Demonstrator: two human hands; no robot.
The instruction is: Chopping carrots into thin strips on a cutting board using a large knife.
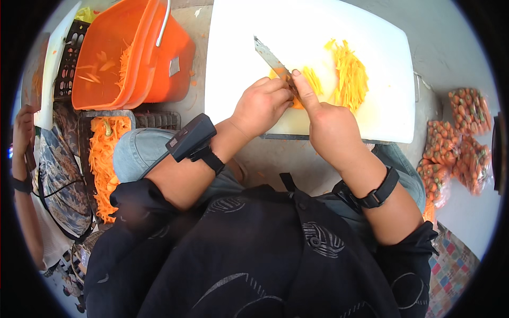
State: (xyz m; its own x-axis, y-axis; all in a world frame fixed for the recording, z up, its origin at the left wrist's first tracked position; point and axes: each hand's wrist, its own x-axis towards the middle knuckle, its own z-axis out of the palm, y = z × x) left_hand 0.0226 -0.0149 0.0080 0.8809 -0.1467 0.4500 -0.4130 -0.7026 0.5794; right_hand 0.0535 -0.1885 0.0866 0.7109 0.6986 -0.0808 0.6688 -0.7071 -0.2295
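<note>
A large white cutting board (381,47) lies before me. My right hand (334,123) grips a kitchen knife (272,59), its index finger stretched along the back of the blade; the handle is hidden in the palm. Bits of carrot cling to the blade. Just left of it, my left hand (263,104) presses with curled fingers on sliced carrot (297,104), which the fingers and knife mostly cover. A small row of cut carrot strips (313,80) lies right beside the blade. Farther right is a larger heap of carrot strips (350,77).
An orange bucket (171,59) with carrot shreds inside leans at left. Below it, a dark crate (84,155) holds shredded carrot (104,163). Bags of whole carrots (457,147) stand at right. On the far left, another person's hand (24,127) is near a second white board (55,67).
</note>
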